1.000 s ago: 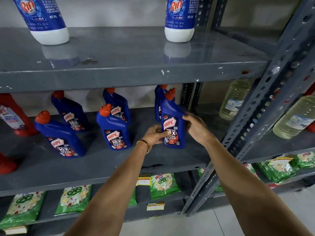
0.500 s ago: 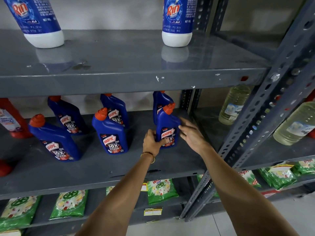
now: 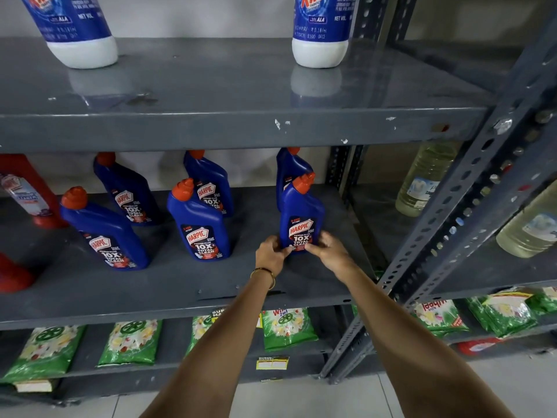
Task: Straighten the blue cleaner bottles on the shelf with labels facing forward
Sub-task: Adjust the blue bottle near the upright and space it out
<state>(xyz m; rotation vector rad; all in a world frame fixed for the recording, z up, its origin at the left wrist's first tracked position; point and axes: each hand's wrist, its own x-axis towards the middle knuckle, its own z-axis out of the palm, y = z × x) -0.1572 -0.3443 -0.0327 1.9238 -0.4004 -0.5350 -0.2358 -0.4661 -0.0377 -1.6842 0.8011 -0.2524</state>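
Observation:
Several blue Harpic bottles with orange caps stand on the grey middle shelf [image 3: 168, 285]. The right front bottle [image 3: 300, 212] stands upright, label facing me. My left hand [image 3: 271, 253] grips its lower left side and my right hand [image 3: 327, 250] its lower right side. Another blue bottle [image 3: 289, 168] stands right behind it, partly hidden. The middle front bottle [image 3: 199, 223] and the left front bottle [image 3: 104, 230] show their labels and lean slightly. Two more [image 3: 211, 184], [image 3: 128, 191] stand in the back row.
Red bottles [image 3: 25, 188] stand at the shelf's left end. White-based Rin bottles [image 3: 321, 28] sit on the upper shelf. Pale liquid bottles [image 3: 425, 179] fill the neighbouring rack beyond a slotted steel post [image 3: 452, 206]. Green detergent packets [image 3: 286, 327] lie on the lower shelf.
Both hands slid down from the bottle's middle to its base. The bottle now stands further back on the shelf, with its label squarely forward.

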